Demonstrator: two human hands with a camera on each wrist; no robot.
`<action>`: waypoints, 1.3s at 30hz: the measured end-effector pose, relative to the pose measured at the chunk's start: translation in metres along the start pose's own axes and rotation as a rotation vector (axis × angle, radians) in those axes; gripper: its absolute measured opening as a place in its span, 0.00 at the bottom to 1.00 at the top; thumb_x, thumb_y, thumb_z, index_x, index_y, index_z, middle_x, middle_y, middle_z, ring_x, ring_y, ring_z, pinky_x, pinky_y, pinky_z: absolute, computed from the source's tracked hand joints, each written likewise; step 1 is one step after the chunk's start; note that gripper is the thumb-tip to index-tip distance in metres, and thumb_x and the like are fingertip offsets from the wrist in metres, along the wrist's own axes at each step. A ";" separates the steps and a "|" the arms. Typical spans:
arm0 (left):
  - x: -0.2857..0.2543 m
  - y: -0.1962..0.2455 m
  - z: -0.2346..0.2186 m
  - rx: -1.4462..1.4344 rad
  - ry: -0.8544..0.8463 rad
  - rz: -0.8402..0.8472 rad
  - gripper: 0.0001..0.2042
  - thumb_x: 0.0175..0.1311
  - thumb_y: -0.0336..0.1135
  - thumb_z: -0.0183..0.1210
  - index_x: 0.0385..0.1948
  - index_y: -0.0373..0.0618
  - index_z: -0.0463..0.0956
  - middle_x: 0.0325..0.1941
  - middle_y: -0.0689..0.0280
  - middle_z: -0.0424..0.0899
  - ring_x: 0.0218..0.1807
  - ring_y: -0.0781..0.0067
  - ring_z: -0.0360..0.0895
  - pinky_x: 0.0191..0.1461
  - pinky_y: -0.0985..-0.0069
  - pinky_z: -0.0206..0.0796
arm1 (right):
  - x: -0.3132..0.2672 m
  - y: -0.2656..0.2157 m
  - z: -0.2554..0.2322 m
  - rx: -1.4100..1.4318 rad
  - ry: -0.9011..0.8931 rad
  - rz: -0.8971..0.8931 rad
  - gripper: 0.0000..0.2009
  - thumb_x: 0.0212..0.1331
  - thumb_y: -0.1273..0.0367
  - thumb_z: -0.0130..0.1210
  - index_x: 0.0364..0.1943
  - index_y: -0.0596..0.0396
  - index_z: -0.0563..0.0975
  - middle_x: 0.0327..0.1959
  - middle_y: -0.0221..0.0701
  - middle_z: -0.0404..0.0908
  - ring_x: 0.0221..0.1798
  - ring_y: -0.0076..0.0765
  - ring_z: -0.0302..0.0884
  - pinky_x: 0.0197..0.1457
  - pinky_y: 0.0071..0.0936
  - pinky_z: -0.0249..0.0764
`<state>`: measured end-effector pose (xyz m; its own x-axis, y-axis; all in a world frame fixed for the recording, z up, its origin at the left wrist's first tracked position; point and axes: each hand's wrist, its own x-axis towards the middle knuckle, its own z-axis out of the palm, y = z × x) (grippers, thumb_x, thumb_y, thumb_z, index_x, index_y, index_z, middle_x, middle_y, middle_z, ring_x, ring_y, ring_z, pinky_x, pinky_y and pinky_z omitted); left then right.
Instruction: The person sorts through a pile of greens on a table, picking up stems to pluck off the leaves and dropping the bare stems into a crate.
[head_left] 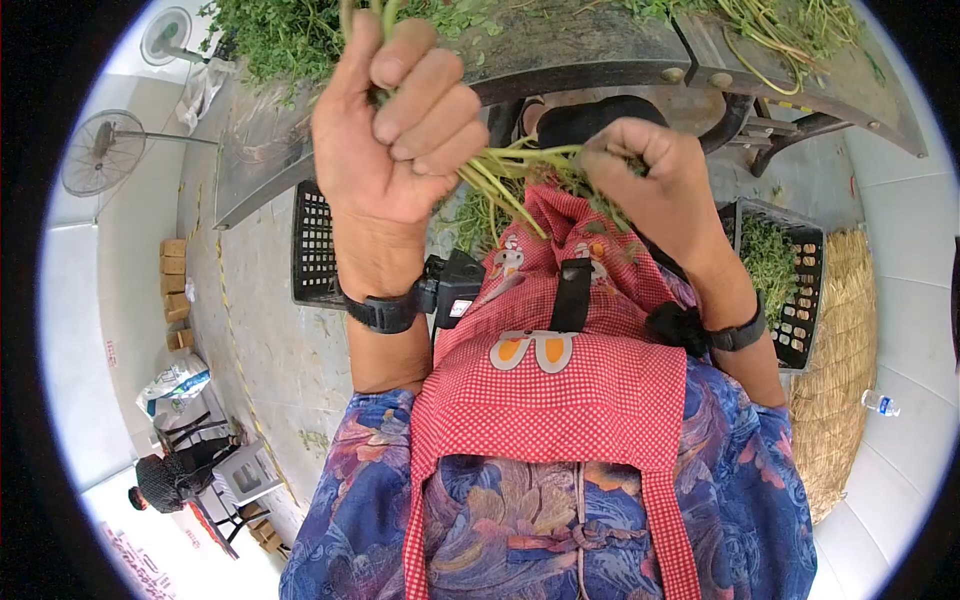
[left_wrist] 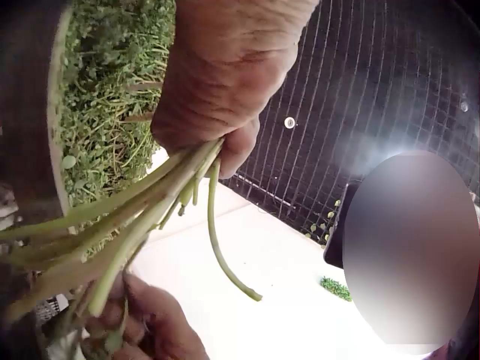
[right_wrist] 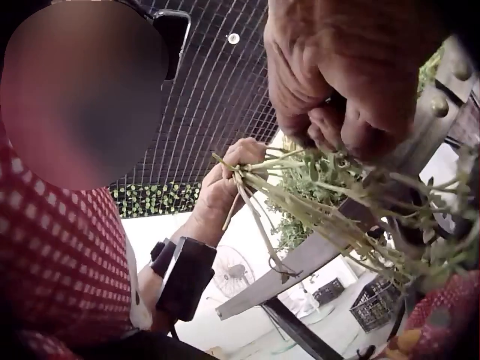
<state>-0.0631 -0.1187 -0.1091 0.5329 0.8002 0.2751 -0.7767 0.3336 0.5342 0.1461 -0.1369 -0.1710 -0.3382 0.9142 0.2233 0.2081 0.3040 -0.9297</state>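
My left hand (head_left: 400, 130) grips a bunch of leafy green stems (head_left: 500, 178), raised in front of the table edge. Cut ends of the stems (left_wrist: 142, 214) stick out below the fist in the left wrist view, one bent away from the rest. Opposite it, my right hand (head_left: 650, 180) has its fingers curled, pinching part of the same greens. In the right wrist view, thin stems with small leaves (right_wrist: 330, 210) spread out under the right fingertips (right_wrist: 367, 139). The curled fingers hide exactly what they pinch.
Piles of greens (head_left: 285, 45) lie on the dark table (head_left: 570, 50) ahead. Black crates (head_left: 318, 240) stand below on both sides, the right one holding greens (head_left: 765, 255). A straw mat (head_left: 835, 370) lies at right. Fans (head_left: 103, 152) stand at left; a person (head_left: 175, 480) is farther off.
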 end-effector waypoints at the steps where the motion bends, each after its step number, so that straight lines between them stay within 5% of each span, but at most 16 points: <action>1: 0.000 -0.004 0.001 -0.025 0.004 -0.022 0.18 0.72 0.46 0.33 0.21 0.50 0.59 0.10 0.74 0.55 0.10 0.84 0.48 0.12 0.83 0.41 | 0.001 0.002 -0.001 -0.002 0.002 0.000 0.05 0.53 0.74 0.54 0.29 0.62 0.78 0.18 0.28 0.75 0.22 0.18 0.69 0.27 0.19 0.67; 3: 0.000 -0.003 0.003 -0.048 0.002 -0.044 0.18 0.72 0.45 0.33 0.21 0.50 0.59 0.10 0.75 0.55 0.10 0.84 0.48 0.12 0.83 0.42 | 0.005 0.015 -0.008 0.460 0.098 0.222 0.07 0.55 0.73 0.50 0.24 0.61 0.75 0.16 0.27 0.71 0.17 0.19 0.65 0.21 0.18 0.62; 4: -0.003 0.001 0.005 -0.034 -0.037 -0.032 0.18 0.72 0.45 0.32 0.21 0.50 0.59 0.10 0.75 0.56 0.09 0.85 0.48 0.11 0.84 0.41 | 0.009 0.036 -0.020 0.975 0.049 0.408 0.07 0.58 0.71 0.48 0.25 0.58 0.73 0.17 0.27 0.69 0.14 0.21 0.63 0.15 0.17 0.56; 7: -0.005 0.004 0.014 0.001 -0.082 -0.003 0.18 0.72 0.46 0.31 0.21 0.50 0.58 0.10 0.75 0.57 0.07 0.87 0.47 0.10 0.86 0.40 | 0.007 0.030 -0.031 1.129 0.024 0.369 0.07 0.60 0.69 0.47 0.27 0.55 0.70 0.21 0.29 0.71 0.14 0.21 0.62 0.12 0.15 0.52; 13: -0.006 0.002 0.017 -0.053 -0.220 -0.073 0.20 0.71 0.47 0.32 0.20 0.48 0.59 0.08 0.74 0.56 0.05 0.87 0.45 0.07 0.88 0.36 | 0.006 0.010 -0.025 0.791 -0.160 0.248 0.09 0.57 0.71 0.54 0.39 0.60 0.75 0.23 0.27 0.74 0.19 0.18 0.66 0.16 0.14 0.57; 15: -0.007 0.002 0.018 -0.034 -0.282 -0.057 0.20 0.71 0.47 0.32 0.19 0.48 0.60 0.08 0.73 0.57 0.05 0.87 0.44 0.07 0.88 0.35 | 0.007 0.007 -0.018 0.156 -0.206 -0.007 0.10 0.56 0.70 0.56 0.41 0.59 0.77 0.24 0.25 0.76 0.24 0.15 0.68 0.24 0.15 0.64; 16: -0.007 0.002 0.018 -0.033 -0.283 -0.058 0.20 0.71 0.47 0.32 0.19 0.48 0.60 0.08 0.73 0.57 0.05 0.87 0.44 0.07 0.88 0.35 | 0.008 0.008 -0.014 0.112 -0.256 0.010 0.09 0.55 0.70 0.58 0.38 0.59 0.79 0.24 0.25 0.78 0.28 0.13 0.69 0.32 0.17 0.68; 21: -0.007 0.003 0.018 -0.018 -0.270 -0.051 0.20 0.71 0.47 0.33 0.20 0.48 0.60 0.08 0.73 0.57 0.05 0.88 0.45 0.07 0.88 0.35 | 0.005 0.019 0.002 0.182 -0.333 -0.073 0.09 0.54 0.72 0.58 0.38 0.60 0.80 0.25 0.27 0.81 0.27 0.16 0.70 0.32 0.18 0.69; 27: -0.008 -0.003 0.019 0.040 -0.202 -0.044 0.19 0.71 0.48 0.32 0.20 0.49 0.59 0.08 0.75 0.56 0.06 0.88 0.45 0.08 0.87 0.36 | 0.006 -0.002 0.001 -0.084 -0.141 -0.102 0.07 0.52 0.71 0.57 0.29 0.63 0.78 0.20 0.39 0.76 0.20 0.23 0.68 0.27 0.23 0.68; 29: -0.007 -0.008 0.015 0.026 -0.176 -0.069 0.20 0.71 0.48 0.32 0.20 0.49 0.59 0.08 0.75 0.56 0.07 0.88 0.44 0.09 0.87 0.36 | 0.014 -0.004 0.007 -0.269 0.109 -0.092 0.09 0.51 0.68 0.55 0.26 0.63 0.76 0.17 0.41 0.72 0.18 0.23 0.66 0.24 0.25 0.65; 31: -0.004 -0.010 0.014 0.019 -0.157 -0.091 0.20 0.71 0.48 0.32 0.20 0.49 0.59 0.08 0.75 0.56 0.07 0.88 0.44 0.09 0.87 0.36 | 0.017 0.006 0.009 -0.155 0.169 -0.134 0.10 0.53 0.67 0.54 0.24 0.62 0.77 0.15 0.35 0.72 0.17 0.23 0.63 0.22 0.24 0.62; 33: -0.007 -0.011 0.017 -0.067 -0.146 -0.094 0.20 0.71 0.48 0.32 0.20 0.49 0.59 0.09 0.75 0.56 0.06 0.88 0.45 0.08 0.87 0.36 | 0.014 0.010 0.002 0.388 0.101 0.328 0.10 0.55 0.67 0.53 0.24 0.59 0.77 0.15 0.27 0.72 0.18 0.22 0.64 0.20 0.21 0.60; 34: -0.008 -0.008 0.018 -0.066 -0.144 -0.092 0.20 0.71 0.48 0.32 0.20 0.49 0.59 0.09 0.75 0.56 0.06 0.88 0.45 0.08 0.87 0.36 | 0.014 0.021 -0.009 0.389 0.098 0.327 0.10 0.55 0.67 0.53 0.24 0.59 0.77 0.15 0.27 0.72 0.18 0.22 0.64 0.20 0.21 0.60; 36: -0.010 -0.001 0.021 -0.060 -0.271 -0.054 0.20 0.71 0.47 0.33 0.20 0.48 0.59 0.09 0.74 0.57 0.05 0.88 0.45 0.06 0.88 0.36 | 0.013 0.047 -0.032 0.838 0.150 0.393 0.09 0.58 0.66 0.51 0.27 0.56 0.75 0.18 0.23 0.72 0.18 0.20 0.66 0.17 0.17 0.59; 39: -0.011 -0.001 0.019 -0.055 -0.275 -0.013 0.20 0.71 0.47 0.34 0.19 0.47 0.60 0.08 0.73 0.57 0.04 0.88 0.46 0.05 0.88 0.36 | 0.007 0.032 -0.034 0.995 0.103 0.414 0.08 0.59 0.65 0.50 0.31 0.55 0.72 0.21 0.26 0.73 0.18 0.17 0.66 0.14 0.14 0.58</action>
<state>-0.0622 -0.1375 -0.0976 0.6082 0.6328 0.4792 -0.7823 0.3756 0.4969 0.1819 -0.1110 -0.1893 -0.3241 0.9283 -0.1820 -0.5660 -0.3445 -0.7490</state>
